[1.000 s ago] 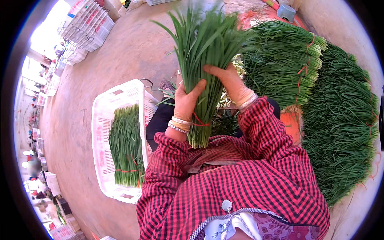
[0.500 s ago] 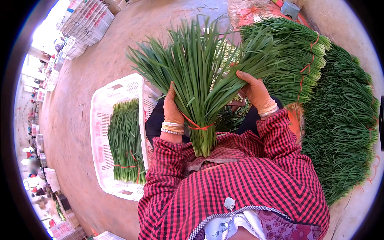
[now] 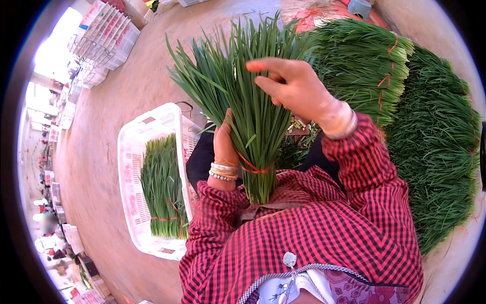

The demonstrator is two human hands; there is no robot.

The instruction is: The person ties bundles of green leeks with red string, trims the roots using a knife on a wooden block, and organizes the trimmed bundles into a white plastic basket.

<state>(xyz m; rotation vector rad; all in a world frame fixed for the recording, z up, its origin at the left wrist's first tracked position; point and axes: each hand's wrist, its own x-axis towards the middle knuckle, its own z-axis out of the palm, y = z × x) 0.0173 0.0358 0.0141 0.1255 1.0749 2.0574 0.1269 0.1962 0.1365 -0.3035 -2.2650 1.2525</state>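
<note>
A thick bundle of garlic chives (image 3: 255, 124) stands upright in my lap, its leaves fanned out at the top. An orange-red tie (image 3: 257, 170) goes around it near the cut ends. My left hand (image 3: 224, 144), with bracelets at the wrist, grips the bundle's left side above the tie; some of its fingers are hidden behind the leaves. Over the upper right leaves, my right hand (image 3: 301, 91) is raised with forefinger and thumb stretched out and apart, the other fingers bent. Nothing shows between them. Both hands appear to wear thin orange-tan gloves.
To my left, a white plastic crate (image 3: 132, 190) holds tied chives (image 3: 163, 190). Chive bundles (image 3: 359, 71) are piled at the far right, with a darker heap (image 3: 435, 152) beside them. Stacked white crates (image 3: 106, 35) stand at the far left. A grey-blue container (image 3: 359, 8) sits at the back right.
My right hand has let go of the right-hand leaves and moved up and left over the bundle. Those spread leaves have drawn in. My left hand keeps its hold.
</note>
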